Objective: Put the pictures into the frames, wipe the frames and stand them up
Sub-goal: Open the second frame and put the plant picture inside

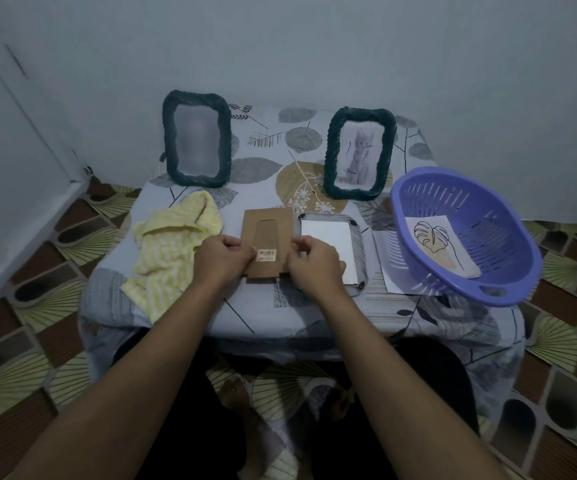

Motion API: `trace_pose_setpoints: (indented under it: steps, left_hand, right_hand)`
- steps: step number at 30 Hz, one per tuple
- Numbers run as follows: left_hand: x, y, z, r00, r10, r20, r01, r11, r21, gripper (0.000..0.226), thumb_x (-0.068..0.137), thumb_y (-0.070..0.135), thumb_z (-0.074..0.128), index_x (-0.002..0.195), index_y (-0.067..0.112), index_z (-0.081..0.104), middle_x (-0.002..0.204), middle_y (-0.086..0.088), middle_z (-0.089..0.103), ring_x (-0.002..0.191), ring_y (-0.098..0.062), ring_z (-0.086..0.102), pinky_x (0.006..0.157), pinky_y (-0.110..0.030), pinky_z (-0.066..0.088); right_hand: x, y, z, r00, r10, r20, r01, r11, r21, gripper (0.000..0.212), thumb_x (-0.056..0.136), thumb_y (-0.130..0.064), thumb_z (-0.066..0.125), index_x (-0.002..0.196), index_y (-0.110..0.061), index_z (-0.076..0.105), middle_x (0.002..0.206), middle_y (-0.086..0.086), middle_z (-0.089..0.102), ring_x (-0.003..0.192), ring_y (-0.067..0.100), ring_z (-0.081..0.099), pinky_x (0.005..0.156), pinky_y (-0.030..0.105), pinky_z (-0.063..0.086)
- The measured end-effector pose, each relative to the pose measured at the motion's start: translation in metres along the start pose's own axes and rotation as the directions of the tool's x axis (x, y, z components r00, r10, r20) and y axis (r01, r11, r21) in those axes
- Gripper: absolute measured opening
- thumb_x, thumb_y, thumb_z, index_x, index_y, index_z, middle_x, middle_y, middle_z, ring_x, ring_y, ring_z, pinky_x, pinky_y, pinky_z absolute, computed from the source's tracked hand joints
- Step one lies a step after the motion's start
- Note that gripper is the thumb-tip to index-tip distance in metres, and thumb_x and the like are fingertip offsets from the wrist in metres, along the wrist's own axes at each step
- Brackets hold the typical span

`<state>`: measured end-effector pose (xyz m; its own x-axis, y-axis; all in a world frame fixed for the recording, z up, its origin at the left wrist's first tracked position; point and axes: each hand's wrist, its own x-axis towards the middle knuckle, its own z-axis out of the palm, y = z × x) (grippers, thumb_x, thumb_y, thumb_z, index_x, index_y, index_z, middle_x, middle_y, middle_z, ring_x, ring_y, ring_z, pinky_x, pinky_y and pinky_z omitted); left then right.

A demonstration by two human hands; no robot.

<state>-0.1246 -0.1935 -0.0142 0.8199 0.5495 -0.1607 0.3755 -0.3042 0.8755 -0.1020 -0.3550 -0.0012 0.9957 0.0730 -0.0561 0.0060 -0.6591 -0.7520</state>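
My left hand (223,256) and my right hand (311,263) both grip the lower edge of a brown cardboard frame backing (267,233) with a small label, held just above the table. To its right a third frame (358,244) lies face down with a white sheet (327,244) in it. Two dark green rope-edged frames stand at the back: the left frame (195,109) holds a blurred picture, the right frame (334,147) holds a cat picture (358,157). A leaf picture (434,242) lies in the purple basket (508,275).
A yellow checked cloth (173,244) lies crumpled at the left of the low table, which is covered by a leaf-print cloth (273,313). A white sheet (389,268) sticks out under the basket. Walls stand close behind and to the left. My legs are under the table's front edge.
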Motion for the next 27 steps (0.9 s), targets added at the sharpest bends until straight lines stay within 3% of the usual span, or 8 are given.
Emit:
trace_pose_setpoints:
  steps: [4,8,11,13,18,21,23,27]
  left_hand:
    - [0.009,-0.008,-0.011,0.999,-0.009,-0.036,0.012,0.995,0.098,0.043,0.077,0.03,0.08,0.113,0.013,0.064,0.099,0.001,0.069,0.102,-0.02,0.063,0.089,-0.031,0.049]
    - [0.007,-0.012,-0.012,0.997,0.071,-0.029,-0.065,0.983,0.171,0.044,0.078,0.026,0.08,0.115,0.011,0.06,0.096,-0.004,0.07,0.095,-0.019,0.061,0.076,-0.026,0.039]
    - [0.005,-0.013,-0.013,0.988,0.152,0.002,-0.146,0.945,0.293,0.035,0.082,0.025,0.074,0.111,0.013,0.06,0.095,0.001,0.066,0.092,-0.018,0.059,0.075,-0.027,0.04]
    - [0.006,-0.011,-0.012,0.977,0.211,0.022,-0.202,0.896,0.396,0.028,0.085,0.025,0.067,0.11,0.014,0.061,0.1,-0.002,0.068,0.096,-0.024,0.062,0.078,-0.032,0.047]
    - [0.001,0.004,-0.003,0.916,0.375,0.14,-0.395,0.784,0.479,0.031,0.082,0.014,0.065,0.113,0.011,0.065,0.112,-0.011,0.067,0.104,-0.03,0.061,0.086,-0.041,0.052]
    - [-0.003,0.014,0.009,0.858,0.471,0.206,-0.512,0.748,0.422,0.028,0.078,0.014,0.065,0.106,0.015,0.07,0.108,-0.007,0.069,0.102,-0.027,0.061,0.086,-0.041,0.052]
    - [-0.004,0.021,0.02,0.821,0.492,0.29,-0.569,0.74,0.358,0.024,0.081,0.014,0.065,0.104,0.015,0.071,0.109,-0.006,0.069,0.105,-0.025,0.06,0.091,-0.038,0.049]
    - [-0.004,0.024,0.041,0.757,0.509,0.409,-0.641,0.699,0.317,0.022,0.086,0.028,0.059,0.104,0.023,0.07,0.108,0.002,0.068,0.105,-0.02,0.057,0.096,-0.044,0.045]
  right_hand:
    - [-0.007,-0.005,0.014,0.988,-0.115,0.1,0.132,0.974,-0.186,0.031,0.099,-0.034,0.042,0.125,-0.023,0.056,0.117,0.004,0.064,0.12,0.027,0.04,0.089,0.04,0.022]
    - [-0.013,-0.005,0.021,0.971,-0.219,0.101,0.241,0.886,-0.396,0.025,0.099,-0.034,0.036,0.099,-0.018,0.056,0.095,0.009,0.064,0.107,0.03,0.046,0.088,0.045,0.03]
    - [-0.016,-0.007,0.02,0.958,-0.257,0.129,0.287,0.839,-0.463,0.018,0.096,-0.029,0.042,0.089,-0.017,0.053,0.093,0.009,0.064,0.104,0.03,0.047,0.087,0.046,0.034]
    - [-0.016,-0.007,0.017,0.957,-0.257,0.133,0.289,0.845,-0.45,0.02,0.097,-0.029,0.042,0.092,-0.015,0.056,0.097,0.01,0.065,0.107,0.031,0.047,0.088,0.045,0.034]
    - [-0.01,-0.001,0.005,0.963,-0.248,0.104,0.268,0.923,-0.275,0.035,0.095,-0.027,0.05,0.126,-0.017,0.062,0.123,0.006,0.066,0.119,0.03,0.048,0.097,0.043,0.035]
    - [-0.004,0.008,-0.004,0.968,-0.243,0.069,0.25,0.958,-0.143,0.036,0.089,-0.019,0.057,0.123,-0.013,0.064,0.124,0.008,0.066,0.116,0.029,0.056,0.096,0.039,0.046]
    - [0.0,0.015,-0.012,0.977,-0.209,0.044,0.212,0.972,-0.1,0.033,0.088,-0.016,0.058,0.12,-0.012,0.065,0.122,0.008,0.065,0.112,0.027,0.057,0.092,0.033,0.045]
    - [0.005,0.038,-0.033,0.986,-0.163,-0.045,0.154,0.975,-0.16,0.033,0.085,-0.013,0.056,0.116,-0.016,0.067,0.12,0.008,0.065,0.113,0.029,0.055,0.096,0.039,0.044]
